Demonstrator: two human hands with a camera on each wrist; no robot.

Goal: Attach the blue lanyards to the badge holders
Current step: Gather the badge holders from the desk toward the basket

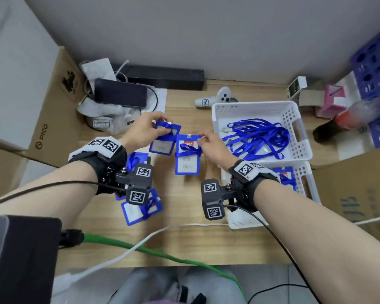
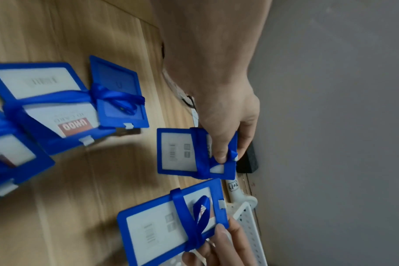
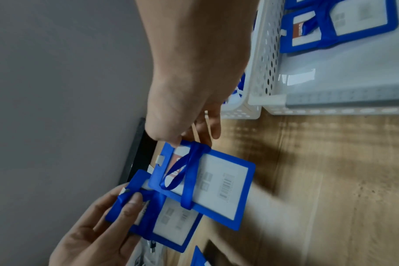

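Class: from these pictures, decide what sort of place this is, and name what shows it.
Probably an office or workshop desk used as a small assembly station: a wooden table, a white basket of loose blue lanyards, and cardboard boxes stacked alongside.

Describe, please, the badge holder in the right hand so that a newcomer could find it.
Start at the white basket of loose lanyards. Just left of it, the right hand pinches a blue badge holder; unlike the left hand's, its red label shows.

Badge pile partly hidden by wrist cam.
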